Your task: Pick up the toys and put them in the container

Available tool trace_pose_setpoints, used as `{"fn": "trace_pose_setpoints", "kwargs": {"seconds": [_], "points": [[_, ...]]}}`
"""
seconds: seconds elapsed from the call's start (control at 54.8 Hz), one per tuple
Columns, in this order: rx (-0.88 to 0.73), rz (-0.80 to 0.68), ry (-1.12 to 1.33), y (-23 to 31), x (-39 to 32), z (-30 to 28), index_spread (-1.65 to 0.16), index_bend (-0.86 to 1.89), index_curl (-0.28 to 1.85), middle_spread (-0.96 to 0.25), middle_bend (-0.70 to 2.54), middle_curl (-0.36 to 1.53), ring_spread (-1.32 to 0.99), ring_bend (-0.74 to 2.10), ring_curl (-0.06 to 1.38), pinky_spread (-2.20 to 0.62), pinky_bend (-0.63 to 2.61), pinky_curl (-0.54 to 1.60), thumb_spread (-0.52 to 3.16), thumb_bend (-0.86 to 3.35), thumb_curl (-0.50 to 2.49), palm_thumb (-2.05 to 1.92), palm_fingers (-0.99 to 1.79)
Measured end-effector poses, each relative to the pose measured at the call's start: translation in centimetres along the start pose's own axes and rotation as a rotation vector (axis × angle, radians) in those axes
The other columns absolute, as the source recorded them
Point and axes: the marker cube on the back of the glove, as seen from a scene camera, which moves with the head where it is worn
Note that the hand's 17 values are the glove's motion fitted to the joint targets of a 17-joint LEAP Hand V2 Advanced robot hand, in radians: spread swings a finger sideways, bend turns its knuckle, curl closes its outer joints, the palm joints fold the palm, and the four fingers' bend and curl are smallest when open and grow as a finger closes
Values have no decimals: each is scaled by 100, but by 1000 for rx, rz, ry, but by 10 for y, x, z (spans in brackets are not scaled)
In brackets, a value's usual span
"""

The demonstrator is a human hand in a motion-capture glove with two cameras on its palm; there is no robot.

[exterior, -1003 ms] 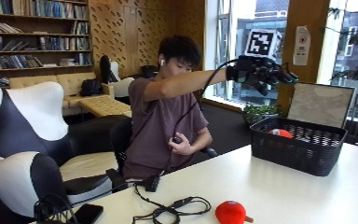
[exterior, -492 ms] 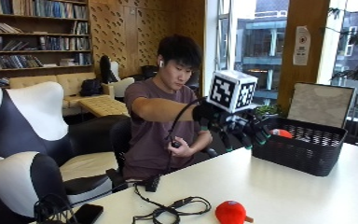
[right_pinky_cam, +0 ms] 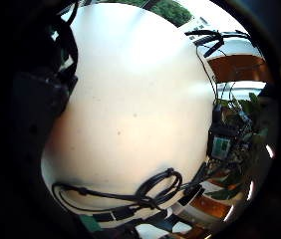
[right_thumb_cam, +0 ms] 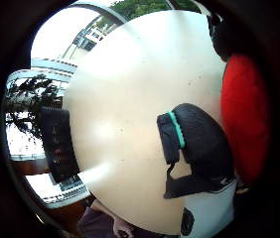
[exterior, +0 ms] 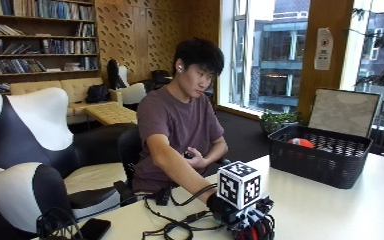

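My gloved right hand (exterior: pixel 244 220) is down on the white table (exterior: pixel 325 210) near its front edge, over a red toy (exterior: pixel 250 234). Its fingers curl round the toy, and red shows between them. The thumb side palm view has the red toy (right_thumb_cam: pixel 244 119) close against the gloved thumb (right_thumb_cam: pixel 199 144). A black mesh basket (exterior: pixel 322 162) stands at the far right of the table, well away from the hand, with another red toy (exterior: pixel 300 142) inside it. That basket (right_thumb_cam: pixel 55 144) appears small at the table's far edge in the palm view.
Black cables (exterior: pixel 179 227) lie looped on the table beside the hand, and the little finger side palm view shows the cables (right_pinky_cam: pixel 145 194) too. The person's bare left hand (exterior: pixel 195 161) rests near the lap. A phone (exterior: pixel 93 229) lies at the table's left end.
The gloved hand has come away from the basket, moved left and down across the table, and now sits on the red toy at the front edge.
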Motion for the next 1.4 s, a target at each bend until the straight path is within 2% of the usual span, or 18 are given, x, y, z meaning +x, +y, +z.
{"fn": "trace_pose_setpoints", "kwargs": {"seconds": [0.091,0.146,0.182,0.201,0.219,0.255,0.274,0.292,0.346,0.584,0.766,0.894,1.039,1.167,1.24,1.313,1.404], "points": [[92,12,10,-6,-5,1,-26,15,19,-17,25,19,-20,90,55,-23,116,41,152,8,29,13,62],[124,24,0,-10,-7,-2,-26,16,20,-20,30,22,-25,99,59,-28,122,44,152,19,37,35,79],[126,32,2,-11,-9,-4,-26,17,20,-22,30,22,-28,101,60,-30,123,45,150,22,41,43,79],[123,36,5,-12,-11,-6,-26,14,20,-23,30,23,-28,100,60,-31,118,43,156,19,37,35,70],[118,41,7,-13,-12,-7,-27,24,24,-25,40,27,-30,103,63,-31,121,47,145,24,45,50,91],[109,43,6,-14,-16,-11,-28,29,23,-27,50,29,-32,101,61,-33,115,43,138,25,49,56,105],[105,38,1,-14,-20,-15,-27,20,21,-27,42,27,-33,100,61,-33,120,45,138,25,49,56,88],[101,30,-6,-14,-23,-20,-28,32,27,-29,53,32,-34,102,63,-34,114,45,133,25,52,59,104],[94,2,-34,-15,-37,-42,-30,41,30,-31,65,36,-36,102,64,-35,108,44,124,24,57,61,115],[198,-149,-119,-12,-95,-180,-33,69,47,-34,95,54,-40,110,69,-36,106,47,95,19,73,62,110],[293,-198,-57,-3,-137,-296,-32,77,57,-33,101,64,-41,115,71,-36,110,51,79,18,84,62,103],[335,-234,-31,7,-175,-346,-32,80,64,-33,104,69,-41,118,73,-36,112,52,71,18,91,61,99],[351,-322,-2,19,-237,-377,-32,82,70,-32,105,75,-41,122,73,-36,114,54,63,18,99,61,97],[335,-427,-9,29,-302,-379,-31,82,75,-31,106,79,-40,124,74,-36,116,55,57,18,105,61,95],[315,-436,-54,33,-340,-377,-32,82,78,-31,106,82,-40,125,74,-35,117,56,55,18,108,60,93],[310,-565,-66,43,-381,-371,-32,82,81,-31,106,84,-40,126,74,-35,118,56,53,18,112,60,93],[303,-479,-68,46,-429,-365,-31,82,84,-30,105,86,-39,128,74,-35,118,56,51,18,115,59,92]]}}
